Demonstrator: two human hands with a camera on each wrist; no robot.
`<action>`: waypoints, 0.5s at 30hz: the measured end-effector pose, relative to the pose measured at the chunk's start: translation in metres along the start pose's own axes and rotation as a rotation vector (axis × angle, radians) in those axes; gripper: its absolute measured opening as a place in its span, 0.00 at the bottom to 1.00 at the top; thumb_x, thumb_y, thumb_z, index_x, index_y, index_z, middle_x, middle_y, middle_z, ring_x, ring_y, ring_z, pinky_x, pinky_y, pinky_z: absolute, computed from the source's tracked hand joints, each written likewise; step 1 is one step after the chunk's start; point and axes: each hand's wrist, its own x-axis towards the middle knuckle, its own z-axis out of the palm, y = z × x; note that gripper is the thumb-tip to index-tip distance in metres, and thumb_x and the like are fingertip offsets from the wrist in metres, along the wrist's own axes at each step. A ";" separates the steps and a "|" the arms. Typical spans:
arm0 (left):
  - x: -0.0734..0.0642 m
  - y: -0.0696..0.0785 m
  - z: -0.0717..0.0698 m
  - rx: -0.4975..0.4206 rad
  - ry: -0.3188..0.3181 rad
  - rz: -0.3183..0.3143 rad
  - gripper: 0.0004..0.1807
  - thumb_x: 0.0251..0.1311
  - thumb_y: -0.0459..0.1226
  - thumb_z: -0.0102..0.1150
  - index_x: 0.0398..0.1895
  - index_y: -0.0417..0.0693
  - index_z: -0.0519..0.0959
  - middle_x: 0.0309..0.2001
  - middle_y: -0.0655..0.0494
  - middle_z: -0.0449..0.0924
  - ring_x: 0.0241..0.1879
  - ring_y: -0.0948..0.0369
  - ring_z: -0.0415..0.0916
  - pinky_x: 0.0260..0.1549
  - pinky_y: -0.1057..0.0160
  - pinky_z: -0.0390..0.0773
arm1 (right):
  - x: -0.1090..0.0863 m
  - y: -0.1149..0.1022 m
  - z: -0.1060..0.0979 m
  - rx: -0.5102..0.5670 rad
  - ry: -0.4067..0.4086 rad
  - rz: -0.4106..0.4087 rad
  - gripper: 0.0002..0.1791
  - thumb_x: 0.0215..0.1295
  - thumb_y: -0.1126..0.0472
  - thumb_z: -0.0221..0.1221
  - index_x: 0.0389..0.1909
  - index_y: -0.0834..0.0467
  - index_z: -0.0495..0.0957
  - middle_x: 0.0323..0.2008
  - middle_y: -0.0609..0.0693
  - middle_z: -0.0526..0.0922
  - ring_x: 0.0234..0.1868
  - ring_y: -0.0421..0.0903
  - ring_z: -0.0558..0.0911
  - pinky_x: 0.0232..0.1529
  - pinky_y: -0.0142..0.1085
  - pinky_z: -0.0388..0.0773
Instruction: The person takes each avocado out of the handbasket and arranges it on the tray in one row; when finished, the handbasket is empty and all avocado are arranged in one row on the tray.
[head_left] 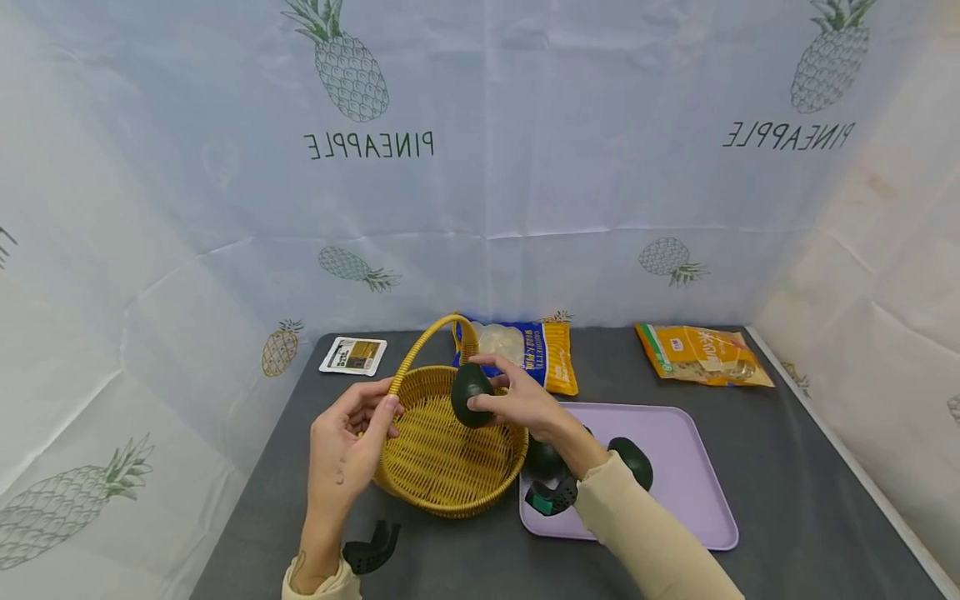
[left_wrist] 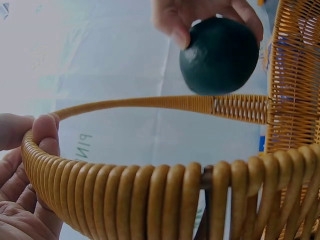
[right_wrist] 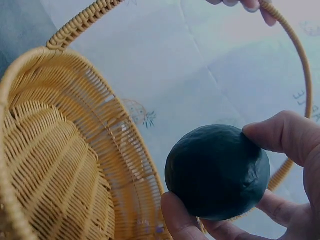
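My left hand (head_left: 351, 437) grips the arched handle (head_left: 420, 343) of a yellow wicker basket (head_left: 517, 467), thumb and fingers curled round it. Between the thumb and fingers of my right hand (head_left: 517, 398) is a dark green avocado (head_left: 471, 396), held over the basket's right side. The right wrist view shows the same avocado (right_wrist: 217, 172) beside the basket's woven inside (right_wrist: 60, 165), where nothing lies on the part of the bottom that shows. More avocados (head_left: 632, 462) sit on a lilac tray (head_left: 690, 483) under the right forearm, partly hidden by it.
Behind the basket lies a blue and yellow food bag (head_left: 557, 354). An orange bag (head_left: 703, 356) is at the back right, and a small white packet (head_left: 354, 357) at the back left. A printed cloth (head_left: 525, 192) hangs behind the dark table (head_left: 795, 500).
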 end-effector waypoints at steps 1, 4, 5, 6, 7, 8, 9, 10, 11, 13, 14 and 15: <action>0.000 0.000 0.000 -0.002 -0.001 0.000 0.10 0.66 0.28 0.63 0.48 0.43 0.85 0.31 0.50 0.85 0.21 0.62 0.79 0.22 0.70 0.79 | -0.002 0.001 -0.003 -0.003 0.007 0.001 0.39 0.60 0.59 0.70 0.72 0.44 0.66 0.57 0.65 0.72 0.46 0.54 0.85 0.39 0.46 0.88; 0.001 0.000 0.000 -0.009 -0.003 -0.002 0.10 0.66 0.28 0.63 0.48 0.43 0.85 0.31 0.49 0.85 0.21 0.62 0.79 0.23 0.70 0.79 | -0.007 0.003 -0.010 -0.008 0.021 0.002 0.39 0.61 0.59 0.69 0.73 0.43 0.66 0.58 0.65 0.72 0.46 0.54 0.85 0.38 0.47 0.88; 0.001 0.001 0.000 -0.010 -0.003 -0.005 0.10 0.66 0.28 0.63 0.49 0.43 0.85 0.31 0.49 0.85 0.21 0.62 0.79 0.23 0.69 0.80 | -0.008 0.004 -0.013 -0.006 0.024 0.005 0.39 0.61 0.59 0.69 0.73 0.42 0.66 0.58 0.65 0.72 0.46 0.54 0.85 0.38 0.48 0.88; 0.001 0.001 0.000 -0.012 -0.002 -0.008 0.10 0.66 0.28 0.63 0.48 0.43 0.85 0.31 0.49 0.85 0.21 0.62 0.79 0.23 0.69 0.80 | -0.010 0.005 -0.015 -0.004 0.027 0.008 0.39 0.61 0.59 0.69 0.73 0.41 0.66 0.59 0.65 0.72 0.46 0.54 0.85 0.39 0.49 0.87; 0.000 0.001 0.000 -0.013 0.000 -0.013 0.10 0.66 0.28 0.63 0.48 0.43 0.85 0.31 0.49 0.85 0.21 0.62 0.79 0.23 0.69 0.80 | -0.011 0.007 -0.017 -0.003 0.030 0.010 0.39 0.61 0.59 0.69 0.72 0.40 0.66 0.59 0.66 0.72 0.47 0.54 0.85 0.40 0.50 0.87; 0.000 0.001 0.000 -0.014 0.000 -0.017 0.10 0.66 0.28 0.63 0.48 0.43 0.85 0.31 0.49 0.85 0.21 0.62 0.79 0.23 0.68 0.80 | -0.012 0.008 -0.019 0.000 0.032 0.015 0.39 0.61 0.58 0.69 0.72 0.40 0.66 0.59 0.66 0.71 0.47 0.54 0.85 0.42 0.51 0.87; 0.000 0.001 0.000 -0.016 0.001 -0.020 0.10 0.66 0.28 0.63 0.48 0.43 0.85 0.31 0.49 0.85 0.21 0.62 0.79 0.23 0.68 0.80 | -0.014 0.009 -0.021 0.001 0.035 0.018 0.39 0.61 0.58 0.69 0.72 0.39 0.66 0.59 0.66 0.71 0.47 0.54 0.85 0.43 0.52 0.87; 0.000 0.001 0.000 -0.015 0.001 -0.023 0.10 0.66 0.28 0.63 0.48 0.43 0.85 0.31 0.49 0.85 0.21 0.62 0.79 0.23 0.68 0.80 | -0.015 0.011 -0.023 0.005 0.037 0.023 0.38 0.62 0.58 0.69 0.72 0.39 0.66 0.60 0.66 0.71 0.47 0.54 0.85 0.45 0.53 0.86; 0.000 0.001 0.000 -0.014 0.001 -0.025 0.10 0.66 0.28 0.63 0.48 0.43 0.85 0.31 0.49 0.85 0.21 0.62 0.79 0.23 0.68 0.80 | -0.017 0.012 -0.025 0.009 0.040 0.026 0.38 0.62 0.58 0.69 0.72 0.39 0.66 0.60 0.66 0.70 0.48 0.54 0.85 0.46 0.54 0.86; -0.001 0.001 0.000 -0.014 0.000 -0.027 0.10 0.66 0.28 0.63 0.48 0.42 0.85 0.31 0.49 0.85 0.21 0.62 0.79 0.23 0.68 0.80 | -0.020 0.015 -0.030 0.006 0.048 0.029 0.38 0.62 0.58 0.69 0.72 0.40 0.65 0.60 0.66 0.71 0.48 0.55 0.85 0.48 0.56 0.85; -0.001 0.001 0.000 -0.013 0.000 -0.026 0.10 0.66 0.28 0.63 0.48 0.42 0.85 0.31 0.48 0.85 0.21 0.62 0.79 0.23 0.69 0.80 | -0.022 0.016 -0.032 0.004 0.053 0.029 0.38 0.62 0.59 0.68 0.72 0.40 0.65 0.60 0.66 0.71 0.49 0.55 0.85 0.49 0.57 0.84; -0.001 0.001 0.000 -0.013 0.000 -0.025 0.10 0.66 0.28 0.63 0.48 0.42 0.85 0.31 0.49 0.85 0.21 0.62 0.79 0.23 0.69 0.80 | -0.024 0.017 -0.035 0.001 0.055 0.026 0.38 0.62 0.59 0.68 0.72 0.40 0.65 0.60 0.66 0.71 0.49 0.55 0.85 0.49 0.58 0.84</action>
